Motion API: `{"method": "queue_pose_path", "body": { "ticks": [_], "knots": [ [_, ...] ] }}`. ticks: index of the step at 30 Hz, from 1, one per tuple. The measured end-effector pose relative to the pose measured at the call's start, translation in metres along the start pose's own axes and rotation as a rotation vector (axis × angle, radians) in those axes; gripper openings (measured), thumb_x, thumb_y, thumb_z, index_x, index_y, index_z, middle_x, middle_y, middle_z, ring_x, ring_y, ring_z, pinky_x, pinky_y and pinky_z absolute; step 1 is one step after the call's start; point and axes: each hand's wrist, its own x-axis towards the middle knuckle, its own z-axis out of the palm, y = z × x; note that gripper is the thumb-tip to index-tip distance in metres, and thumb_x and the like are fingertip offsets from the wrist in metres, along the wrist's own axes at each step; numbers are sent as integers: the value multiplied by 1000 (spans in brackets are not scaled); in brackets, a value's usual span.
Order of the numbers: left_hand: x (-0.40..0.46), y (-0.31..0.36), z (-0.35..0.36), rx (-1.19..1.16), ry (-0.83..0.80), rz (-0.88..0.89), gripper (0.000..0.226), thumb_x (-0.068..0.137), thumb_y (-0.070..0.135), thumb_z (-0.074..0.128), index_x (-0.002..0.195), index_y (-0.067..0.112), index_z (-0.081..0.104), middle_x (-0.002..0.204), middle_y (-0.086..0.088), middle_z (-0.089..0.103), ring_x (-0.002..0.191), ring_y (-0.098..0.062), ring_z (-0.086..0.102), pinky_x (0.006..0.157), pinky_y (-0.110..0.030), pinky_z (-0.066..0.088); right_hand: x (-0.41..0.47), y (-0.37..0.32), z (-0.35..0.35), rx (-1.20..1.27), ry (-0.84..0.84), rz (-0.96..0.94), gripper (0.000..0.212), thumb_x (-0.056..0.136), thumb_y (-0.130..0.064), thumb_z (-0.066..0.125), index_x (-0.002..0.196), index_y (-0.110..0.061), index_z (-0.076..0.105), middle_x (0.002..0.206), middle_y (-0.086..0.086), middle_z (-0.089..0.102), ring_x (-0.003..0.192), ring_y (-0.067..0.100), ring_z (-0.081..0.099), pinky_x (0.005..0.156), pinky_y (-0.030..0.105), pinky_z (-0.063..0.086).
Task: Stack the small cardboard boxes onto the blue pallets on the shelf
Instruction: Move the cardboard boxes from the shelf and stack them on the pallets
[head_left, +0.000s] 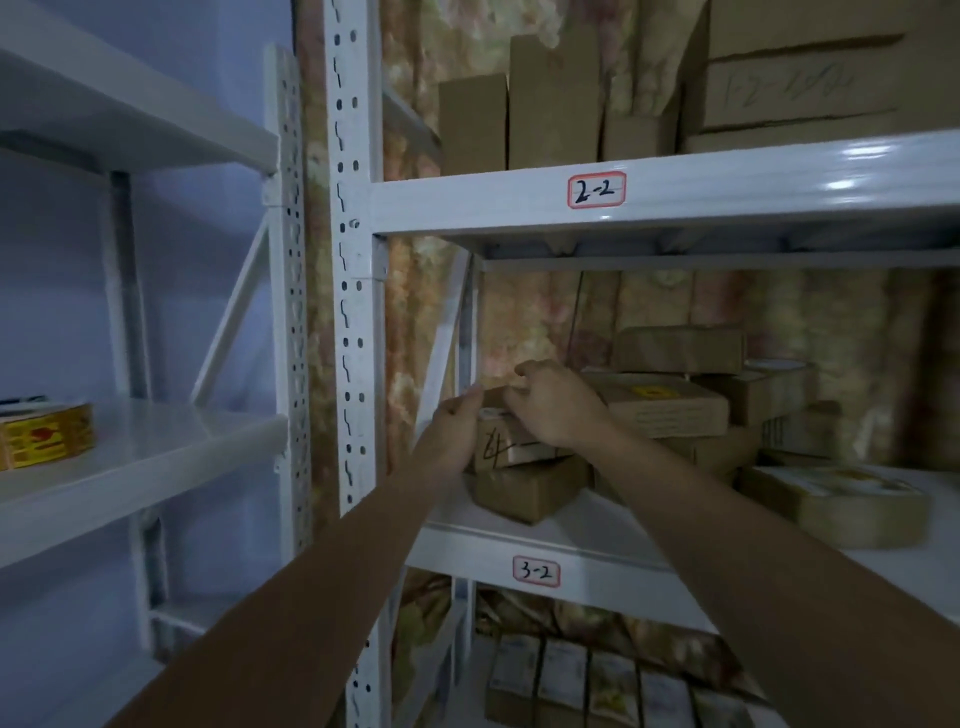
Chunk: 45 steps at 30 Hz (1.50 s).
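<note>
Small cardboard box (506, 439) is gripped from both sides: left hand (457, 426) clasped on its left end, right hand (550, 410) curled over top and right edge. It sits on a lower box (527, 491) at the left of shelf 3-2 (571, 530), likely so it is squared against the stack. No blue pallets are visible.

2 hands (457, 431); 2 shelf labels (596, 190); approx. 10 cardboard boxes (530, 493) mid-shelf.
</note>
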Motion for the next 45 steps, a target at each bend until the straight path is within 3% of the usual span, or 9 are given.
{"method": "queue_pose_path", "body": {
  "ticks": [3, 8, 15, 21, 25, 32, 36, 42, 45],
  "knots": [
    [-2, -3, 6, -39, 29, 48, 48, 106, 56, 36, 123, 17, 58, 92, 6, 62, 81, -7, 57, 65, -25, 39, -2, 2, 4, -57, -72, 44, 53, 102, -45, 40, 135, -6, 55, 134, 19, 54, 123, 37, 52, 95, 40, 46],
    [-2, -9, 10, -24, 97, 25, 24, 107, 37, 37, 113, 18, 51, 96, 3, 59, 85, -15, 53, 82, -31, 38, -6, -1, 5, -87, -55, 92, 55, 100, -50, 38, 123, -7, 63, 124, 18, 59, 115, 36, 55, 95, 40, 45],
    [1, -8, 9, -104, 173, 7, 63, 87, 47, 42, 127, 3, 63, 108, -13, 71, 94, -28, 68, 87, -44, 58, -15, -5, 4, -70, -109, 76, 43, 105, -48, 35, 129, -23, 59, 125, 22, 57, 118, 39, 50, 101, 47, 43],
    [-9, 0, -14, -156, 253, 25, 44, 96, 44, 42, 110, 9, 66, 96, -11, 69, 89, -28, 66, 78, -42, 56, -6, -11, 2, 64, -33, 70, 53, 101, -56, 26, 145, -33, 45, 147, 13, 48, 137, 37, 35, 108, 49, 33],
    [-11, 10, -26, -315, 284, 13, 38, 96, 38, 47, 105, 6, 67, 92, -12, 70, 84, -27, 66, 68, -33, 47, 0, -14, 3, 304, 232, 149, 84, 91, -68, 51, 154, -15, 34, 158, 13, 30, 143, 35, 33, 114, 47, 36],
    [-16, 36, -8, -561, 191, 37, 35, 91, 38, 69, 112, 8, 68, 99, -15, 76, 84, -30, 76, 68, -44, 65, 7, -17, 8, 1006, 361, 397, 97, 55, -81, 70, 134, -29, 51, 129, 2, 60, 113, 26, 63, 96, 49, 55],
    [-24, 41, 10, -560, 106, 9, 89, 50, 68, 87, 121, 20, 62, 118, -10, 69, 94, -27, 74, 66, -41, 65, -14, -19, -17, 1130, 422, 432, 68, 60, -59, 78, 117, -28, 60, 112, 2, 71, 98, 24, 71, 84, 48, 61],
    [-47, 52, 9, -669, -84, 46, 38, 84, 43, 68, 107, 13, 75, 96, -11, 79, 75, -22, 76, 51, -28, 54, -58, -1, -52, 1211, 335, 437, 38, 86, -34, 77, 111, -20, 52, 95, 4, 74, 76, 16, 73, 52, 28, 58],
    [-68, 59, 26, -752, -260, -7, 26, 96, 35, 58, 98, 16, 76, 86, -7, 80, 65, -19, 75, 57, -30, 58, -82, 9, -65, 1161, 319, 451, 26, 87, -38, 73, 99, -26, 54, 96, 2, 74, 83, 18, 71, 71, 36, 61]
  ]
}}
